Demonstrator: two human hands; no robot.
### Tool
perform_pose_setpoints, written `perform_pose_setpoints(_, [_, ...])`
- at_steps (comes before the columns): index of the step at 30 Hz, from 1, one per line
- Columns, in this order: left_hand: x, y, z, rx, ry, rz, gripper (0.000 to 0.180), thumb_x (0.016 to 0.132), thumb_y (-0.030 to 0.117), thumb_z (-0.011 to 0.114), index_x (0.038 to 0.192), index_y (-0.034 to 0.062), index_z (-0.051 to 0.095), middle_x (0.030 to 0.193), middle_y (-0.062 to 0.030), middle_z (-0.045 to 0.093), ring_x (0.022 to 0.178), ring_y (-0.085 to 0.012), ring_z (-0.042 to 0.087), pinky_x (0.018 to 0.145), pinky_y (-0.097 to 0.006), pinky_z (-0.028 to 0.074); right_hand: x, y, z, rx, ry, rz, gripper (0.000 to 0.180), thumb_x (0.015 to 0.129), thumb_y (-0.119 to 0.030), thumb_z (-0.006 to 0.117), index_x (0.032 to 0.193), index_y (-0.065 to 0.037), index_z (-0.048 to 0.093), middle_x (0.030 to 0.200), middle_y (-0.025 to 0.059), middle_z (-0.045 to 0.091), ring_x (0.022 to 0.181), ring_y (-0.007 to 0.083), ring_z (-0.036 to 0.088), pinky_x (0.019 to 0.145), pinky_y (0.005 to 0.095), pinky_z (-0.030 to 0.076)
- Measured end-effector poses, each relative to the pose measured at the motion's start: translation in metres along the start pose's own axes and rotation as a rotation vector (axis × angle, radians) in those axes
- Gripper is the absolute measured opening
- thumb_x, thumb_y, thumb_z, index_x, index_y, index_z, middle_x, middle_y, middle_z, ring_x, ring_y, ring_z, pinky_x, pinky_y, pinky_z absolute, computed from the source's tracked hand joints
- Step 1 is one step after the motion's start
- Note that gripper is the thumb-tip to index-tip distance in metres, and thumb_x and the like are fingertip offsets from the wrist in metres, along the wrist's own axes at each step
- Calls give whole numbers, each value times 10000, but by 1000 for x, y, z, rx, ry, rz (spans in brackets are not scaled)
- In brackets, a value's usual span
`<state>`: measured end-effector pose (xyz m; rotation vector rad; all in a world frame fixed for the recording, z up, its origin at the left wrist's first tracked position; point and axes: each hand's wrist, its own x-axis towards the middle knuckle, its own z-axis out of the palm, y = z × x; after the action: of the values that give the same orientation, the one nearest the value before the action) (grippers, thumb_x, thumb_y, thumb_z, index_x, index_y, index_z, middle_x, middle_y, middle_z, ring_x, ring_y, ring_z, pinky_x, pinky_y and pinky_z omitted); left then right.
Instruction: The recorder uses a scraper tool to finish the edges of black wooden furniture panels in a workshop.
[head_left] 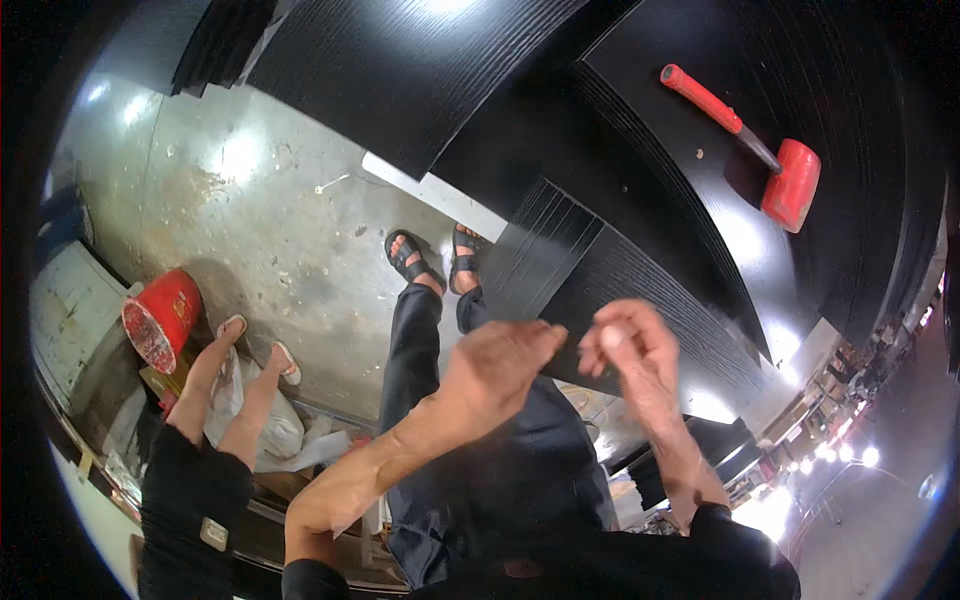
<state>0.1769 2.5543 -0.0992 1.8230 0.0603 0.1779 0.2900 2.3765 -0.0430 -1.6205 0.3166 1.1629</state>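
My left hand (500,368) is held in front of my body, its fingers bent and pressed together, slightly blurred. Just to its right, a small gap away, my right hand (638,350) has its fingers curled in toward the thumb. Anything pinched in either hand is too small or hidden to make out. Below both hands lie black wood-grain boards (625,285) in a stack. On the boards at the far right rests a mallet (793,185) with a red head and red grip, touched by neither hand.
More black panels (400,80) lie at the far side. A red bucket (165,318) lies tipped on the concrete floor (290,220) at left. Another person's legs (255,400) are beside it, near a white sack (270,415). Shelves with lights (830,455) run along the right.
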Motion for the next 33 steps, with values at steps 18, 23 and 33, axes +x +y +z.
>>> perform_pose_setpoints(18, [104, -257, 107, 272, 127, -259, 256, 802, -33, 604, 1044, 10, 675, 916, -189, 630, 843, -392, 629, 731, -445, 506, 106, 36, -81, -1137, 408, -758, 267, 885, -180, 503, 1030, 8, 625, 980, 176, 647, 832, 333, 590, 739, 416, 444])
perform_pose_setpoints(23, [106, -260, 112, 397, -76, -229, 306, 772, -25, 597, 1073, 8, 638, 945, -188, 623, 909, -395, 618, 772, -441, 511, 109, 37, -85, -1140, 407, -764, 273, 890, -186, 503, 1024, 15, 631, 982, 177, 649, 833, 329, 592, 736, 415, 442])
perform_pose_setpoints(33, [135, -274, 77, -209, -384, -743, 226, 822, 87, 627, 1009, -23, 693, 937, -192, 669, 866, -301, 656, 761, -346, 503, 114, 36, -81, -1133, 407, -766, 296, 924, -213, 481, 1016, 22, 634, 946, 177, 657, 814, 318, 597, 734, 412, 441])
